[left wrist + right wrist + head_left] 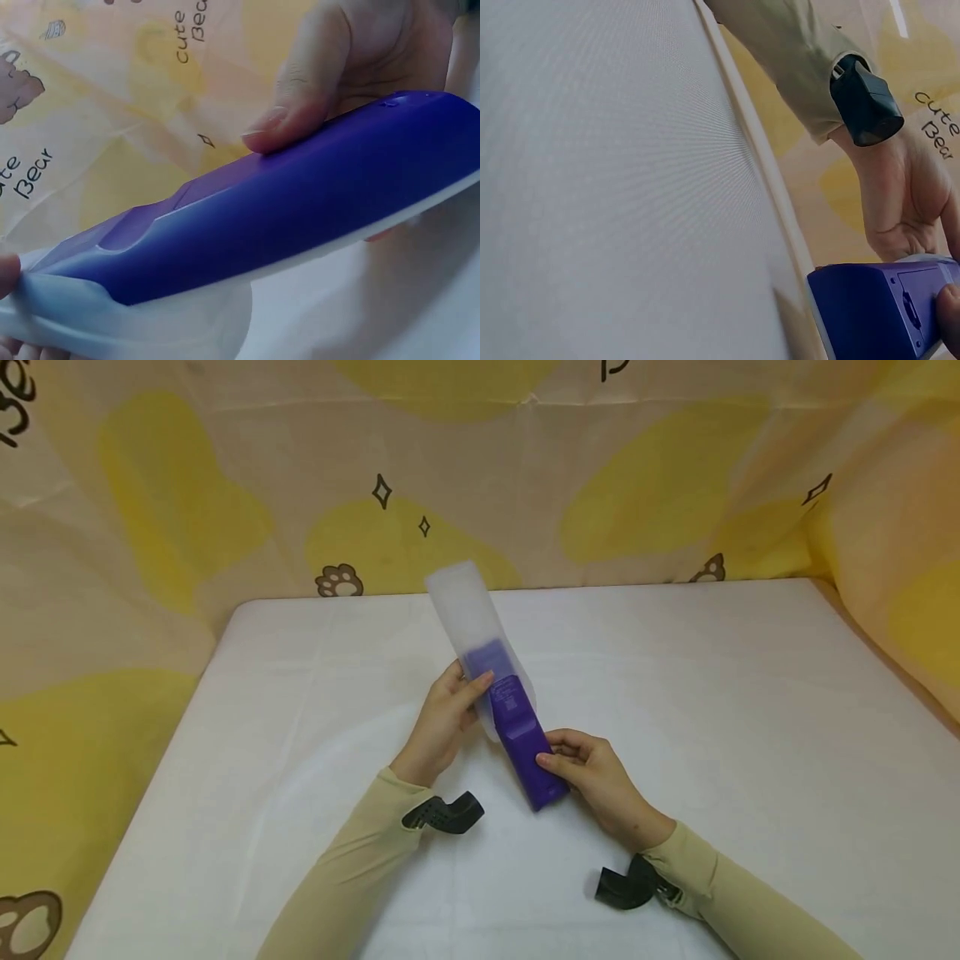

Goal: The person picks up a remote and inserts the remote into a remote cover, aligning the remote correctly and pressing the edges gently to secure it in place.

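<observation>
A long purple plastic device (522,735) with a pale underside slants between both hands, its upper end inside a frosted translucent cover (463,597). My left hand (441,720) grips the cover near its lower opening, thumb on top by the device. Lower down, my right hand (603,781) pinches the free end of the device, thumb on its upper face. In the left wrist view, the purple side (300,202) runs into the cover (172,319). Seen from the right wrist, the device's near end (862,311) has a small latch-like slot on its face.
Beneath the hands lies a white-covered table (300,710). A patterned yellow and beige cloth (480,477) hangs behind it and along its sides. Black camera mounts sit at the left wrist (444,814) and right wrist (637,885).
</observation>
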The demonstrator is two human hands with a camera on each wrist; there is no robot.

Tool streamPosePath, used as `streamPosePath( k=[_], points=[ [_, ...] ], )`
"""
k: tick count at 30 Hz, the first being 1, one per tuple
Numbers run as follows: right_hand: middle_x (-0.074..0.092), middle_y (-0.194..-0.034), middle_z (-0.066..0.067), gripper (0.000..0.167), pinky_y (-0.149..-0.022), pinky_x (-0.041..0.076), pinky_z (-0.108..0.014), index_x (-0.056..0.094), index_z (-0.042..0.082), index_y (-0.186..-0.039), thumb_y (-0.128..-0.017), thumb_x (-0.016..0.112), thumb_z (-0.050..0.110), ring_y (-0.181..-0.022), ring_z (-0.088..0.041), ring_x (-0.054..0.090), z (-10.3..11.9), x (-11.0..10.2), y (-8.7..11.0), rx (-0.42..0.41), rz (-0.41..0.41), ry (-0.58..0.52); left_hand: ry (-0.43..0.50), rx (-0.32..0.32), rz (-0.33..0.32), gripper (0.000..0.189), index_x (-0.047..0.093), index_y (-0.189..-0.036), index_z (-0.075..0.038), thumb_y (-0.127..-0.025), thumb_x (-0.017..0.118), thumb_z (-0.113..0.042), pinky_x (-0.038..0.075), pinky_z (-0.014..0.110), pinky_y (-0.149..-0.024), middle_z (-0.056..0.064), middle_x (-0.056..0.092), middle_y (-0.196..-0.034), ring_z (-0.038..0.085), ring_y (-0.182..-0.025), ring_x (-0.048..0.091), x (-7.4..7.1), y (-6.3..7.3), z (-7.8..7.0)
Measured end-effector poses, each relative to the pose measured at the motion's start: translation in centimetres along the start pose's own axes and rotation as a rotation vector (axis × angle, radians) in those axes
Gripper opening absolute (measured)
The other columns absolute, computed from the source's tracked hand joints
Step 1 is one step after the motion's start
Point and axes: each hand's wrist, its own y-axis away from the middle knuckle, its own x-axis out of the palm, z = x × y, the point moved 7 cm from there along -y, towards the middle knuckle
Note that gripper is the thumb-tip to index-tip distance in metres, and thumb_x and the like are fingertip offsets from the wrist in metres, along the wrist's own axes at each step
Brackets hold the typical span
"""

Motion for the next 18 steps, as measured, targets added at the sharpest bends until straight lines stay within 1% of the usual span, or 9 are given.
streamPosePath(
  k=[3, 8, 11, 18],
  points=[
    [0.067, -0.089, -0.002, 0.035, -0.072, 0.054, -0.024, 0.052, -0.016, -0.115, -0.087, 0.064, 0.001, -0.082, -0.010, 0.062, 0.01, 0.05, 0.04, 0.003, -0.003, 0.001, -0.003, -0.025, 0.006, 0.042, 0.037, -0.138, 0.001, -0.099, 0.045, -0.010, 0.048, 0.027, -0.085, 0.013, 0.055, -0.121, 0.013, -0.100, 0.059, 0.01, -0.02, 0.27],
    [0.068, -0.089, -0.003, 0.033, -0.072, 0.055, -0.026, 0.053, -0.013, -0.115, -0.087, 0.064, 0.001, -0.082, -0.012, 0.063, 0.04, -0.05, 0.12, 0.012, -0.025, 0.003, -0.003, -0.041, 0.027, 0.040, 0.038, -0.136, 0.004, -0.099, 0.044, -0.011, 0.049, 0.026, -0.081, 0.009, 0.058, -0.113, 0.012, -0.095, 0.060, 0.14, -0.06, 0.44],
    [0.068, -0.090, -0.003, 0.033, -0.073, 0.055, -0.027, 0.053, -0.012, -0.115, -0.087, 0.064, 0.003, -0.083, -0.012, 0.064, 0.08, -0.11, 0.16, 0.009, -0.030, -0.001, -0.003, -0.047, 0.037, 0.040, 0.038, -0.136, 0.005, -0.099, 0.043, -0.011, 0.050, 0.027, -0.083, 0.010, 0.058, -0.115, 0.012, -0.095, 0.060, 0.26, -0.05, 0.47],
    [0.068, -0.091, -0.003, 0.033, -0.074, 0.054, -0.027, 0.053, -0.013, -0.116, -0.088, 0.063, 0.003, -0.084, -0.013, 0.064, 0.16, -0.15, 0.09, -0.002, -0.030, -0.006, 0.010, -0.062, 0.034, 0.041, 0.038, -0.136, 0.005, -0.099, 0.044, -0.012, 0.049, 0.028, -0.085, 0.014, 0.057, -0.119, 0.013, -0.097, 0.060, 0.47, -0.01, 0.59]
  ],
)
